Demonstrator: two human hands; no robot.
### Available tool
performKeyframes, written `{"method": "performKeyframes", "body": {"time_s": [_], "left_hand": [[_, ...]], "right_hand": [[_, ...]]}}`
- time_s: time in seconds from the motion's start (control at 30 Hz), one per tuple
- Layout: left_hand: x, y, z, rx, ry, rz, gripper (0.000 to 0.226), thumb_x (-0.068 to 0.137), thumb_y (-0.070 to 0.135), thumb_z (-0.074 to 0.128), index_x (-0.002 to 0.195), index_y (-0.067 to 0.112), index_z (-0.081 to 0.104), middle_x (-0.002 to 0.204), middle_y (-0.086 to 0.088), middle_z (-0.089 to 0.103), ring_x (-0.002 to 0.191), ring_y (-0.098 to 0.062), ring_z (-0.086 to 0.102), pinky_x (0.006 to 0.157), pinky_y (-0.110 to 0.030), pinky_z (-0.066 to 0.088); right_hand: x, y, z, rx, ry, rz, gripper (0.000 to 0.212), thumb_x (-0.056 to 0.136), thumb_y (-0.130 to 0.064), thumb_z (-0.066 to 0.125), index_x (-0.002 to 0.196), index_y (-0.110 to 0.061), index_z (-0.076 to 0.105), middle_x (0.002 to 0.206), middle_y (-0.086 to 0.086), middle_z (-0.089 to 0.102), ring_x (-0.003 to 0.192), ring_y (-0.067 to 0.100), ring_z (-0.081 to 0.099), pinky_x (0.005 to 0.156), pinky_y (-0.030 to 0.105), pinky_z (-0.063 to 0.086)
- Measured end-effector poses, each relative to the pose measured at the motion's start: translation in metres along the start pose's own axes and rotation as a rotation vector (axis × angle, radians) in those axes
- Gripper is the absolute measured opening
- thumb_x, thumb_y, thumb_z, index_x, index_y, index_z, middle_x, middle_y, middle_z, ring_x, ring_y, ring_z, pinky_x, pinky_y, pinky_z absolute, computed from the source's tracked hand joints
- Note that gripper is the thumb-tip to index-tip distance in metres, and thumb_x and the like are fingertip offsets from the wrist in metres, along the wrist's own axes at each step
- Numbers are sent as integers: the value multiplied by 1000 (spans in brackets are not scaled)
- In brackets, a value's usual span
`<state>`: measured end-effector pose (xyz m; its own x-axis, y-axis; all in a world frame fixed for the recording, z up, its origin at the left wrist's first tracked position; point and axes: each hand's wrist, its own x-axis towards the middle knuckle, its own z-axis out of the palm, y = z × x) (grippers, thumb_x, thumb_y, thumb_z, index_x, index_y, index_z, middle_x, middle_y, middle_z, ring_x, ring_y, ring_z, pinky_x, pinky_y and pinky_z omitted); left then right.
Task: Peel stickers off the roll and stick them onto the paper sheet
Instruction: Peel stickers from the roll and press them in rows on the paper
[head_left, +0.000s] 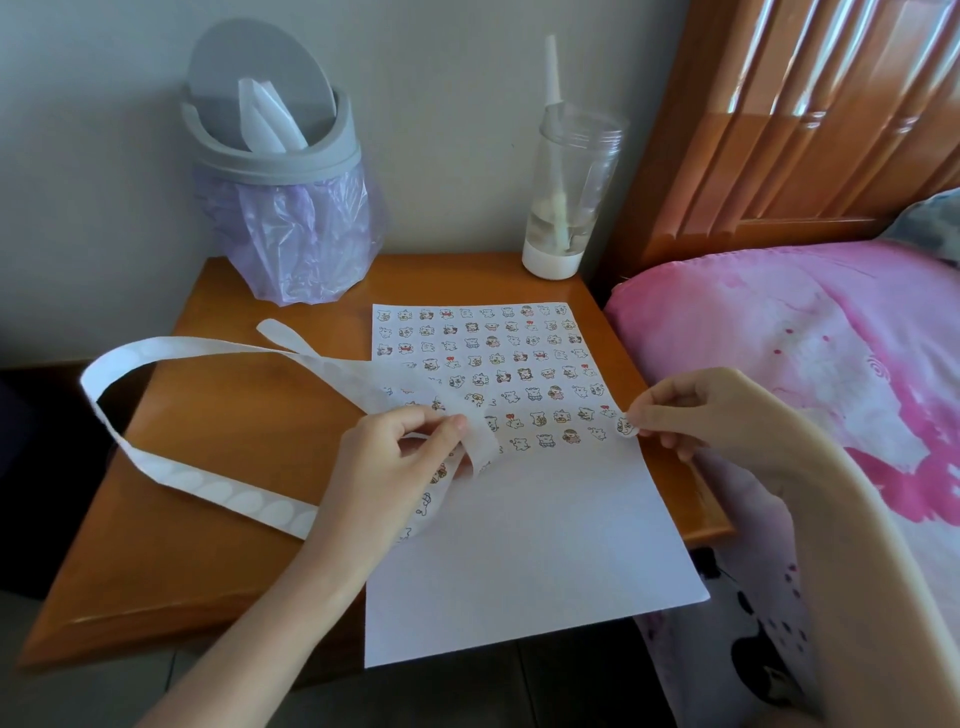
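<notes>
A white paper sheet (524, 545) lies on the wooden bedside table, its upper half covered with rows of small cartoon stickers. My left hand (395, 457) grips the sticker strip (208, 488), a long white backing ribbon that loops out to the left over the table. My right hand (691, 410) pinches a single small sticker (627, 427) between thumb and fingertip at the sheet's right edge, at the end of the lowest sticker row.
The wooden table (218, 431) carries a grey swing-lid bin (275, 156) with a purple bag at the back left and a clear cup (569, 192) with a straw at the back right. A bed with a pink cover (810, 353) adjoins the right side.
</notes>
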<state>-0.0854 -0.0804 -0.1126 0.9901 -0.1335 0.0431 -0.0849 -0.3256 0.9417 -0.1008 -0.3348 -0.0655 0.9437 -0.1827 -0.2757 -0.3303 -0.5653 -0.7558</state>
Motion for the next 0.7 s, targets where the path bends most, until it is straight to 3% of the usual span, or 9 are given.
{"method": "performKeyframes", "body": {"time_s": [0.7], "left_hand": [[1,0,0,33,-8,6,14,89,24,61,91,17,72,79,14,72,78,9,64,60,-2,44]], "right_hand": [[7,6,4,-71,-1,-25,7,84,-17,69,78,-13,72,67,-4,69,59,9,53,53,17,45]]}}
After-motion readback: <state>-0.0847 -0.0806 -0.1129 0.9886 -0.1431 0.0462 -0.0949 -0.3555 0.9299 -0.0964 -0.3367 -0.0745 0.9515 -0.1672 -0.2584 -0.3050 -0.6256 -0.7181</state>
